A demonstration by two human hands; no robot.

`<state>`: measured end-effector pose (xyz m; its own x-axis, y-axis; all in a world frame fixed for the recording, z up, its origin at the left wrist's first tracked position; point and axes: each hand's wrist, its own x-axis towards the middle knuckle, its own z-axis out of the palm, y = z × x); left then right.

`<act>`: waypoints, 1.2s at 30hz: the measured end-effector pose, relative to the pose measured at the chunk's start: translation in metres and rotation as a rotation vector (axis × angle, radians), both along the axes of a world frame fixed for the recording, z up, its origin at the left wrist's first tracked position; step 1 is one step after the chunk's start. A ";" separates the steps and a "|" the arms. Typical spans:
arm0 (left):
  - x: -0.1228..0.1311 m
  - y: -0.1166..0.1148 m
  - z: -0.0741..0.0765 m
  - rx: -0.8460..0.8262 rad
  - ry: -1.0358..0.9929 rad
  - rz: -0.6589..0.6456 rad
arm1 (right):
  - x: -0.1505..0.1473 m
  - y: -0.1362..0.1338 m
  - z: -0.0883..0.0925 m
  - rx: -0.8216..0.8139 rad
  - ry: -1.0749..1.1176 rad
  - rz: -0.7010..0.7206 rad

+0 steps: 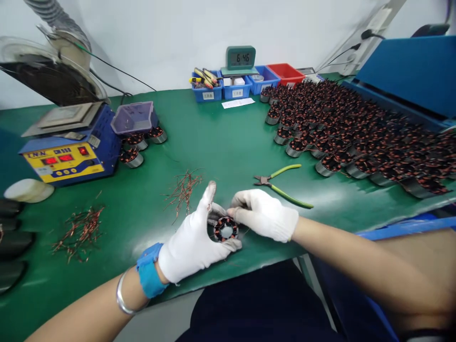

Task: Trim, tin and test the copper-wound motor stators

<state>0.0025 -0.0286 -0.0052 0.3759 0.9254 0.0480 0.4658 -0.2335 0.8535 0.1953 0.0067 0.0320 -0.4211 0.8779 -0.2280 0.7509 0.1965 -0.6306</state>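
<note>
My left hand [199, 240], in a white glove with bare-looking greyish fingertips, wraps around a motor stator [226, 229] with copper windings near the table's front edge. My right hand [261, 213], gloved too, is pinched at the stator's upper right rim. Whatever sits between those fingertips is too small to make out, perhaps a wire end. Just beyond the right hand lie cutting pliers [285, 185] with green handles, jaws toward the left. A loose pile of copper wire offcuts [185, 190] rests past my left thumb.
Many stators [338, 123] crowd the right side. At left stand a blue-yellow soldering unit [67, 152], a purple bin [133, 118] beside several stators, and another heap of wire scraps [80, 232]. Blue trays [207, 95], a red tray [286, 73] and a clock [241, 58] line the back.
</note>
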 end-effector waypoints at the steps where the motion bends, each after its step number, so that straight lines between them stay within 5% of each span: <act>1: 0.000 0.000 0.000 0.007 0.021 -0.004 | 0.001 0.001 0.000 0.014 -0.049 0.011; 7: 0.000 0.001 -0.001 0.114 0.142 -0.049 | 0.006 -0.013 0.016 0.318 -0.513 0.058; 11: -0.005 0.005 0.002 0.203 0.296 -0.099 | 0.004 -0.036 0.022 0.505 -0.384 0.135; 14: -0.009 0.008 0.005 0.159 0.342 -0.177 | 0.002 -0.043 0.016 0.409 -0.341 0.293; 18: -0.011 0.011 0.005 0.137 0.372 -0.161 | 0.000 -0.038 0.006 0.265 -0.523 0.277; 22: -0.009 0.010 0.007 0.117 0.377 -0.132 | 0.007 -0.029 0.002 0.210 -0.423 0.288; 29: -0.010 0.008 0.015 -0.128 0.135 -0.049 | 0.020 -0.015 0.002 -0.037 -0.154 0.299; 36: -0.022 0.020 0.006 -0.317 -0.039 0.057 | 0.021 -0.014 0.002 -0.048 -0.103 0.283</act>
<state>-0.0192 -0.0086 0.0005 0.3264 0.9162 -0.2325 0.4365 0.0721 0.8968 0.2158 -0.0072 0.0341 -0.6203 0.7158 -0.3208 0.7307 0.3787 -0.5680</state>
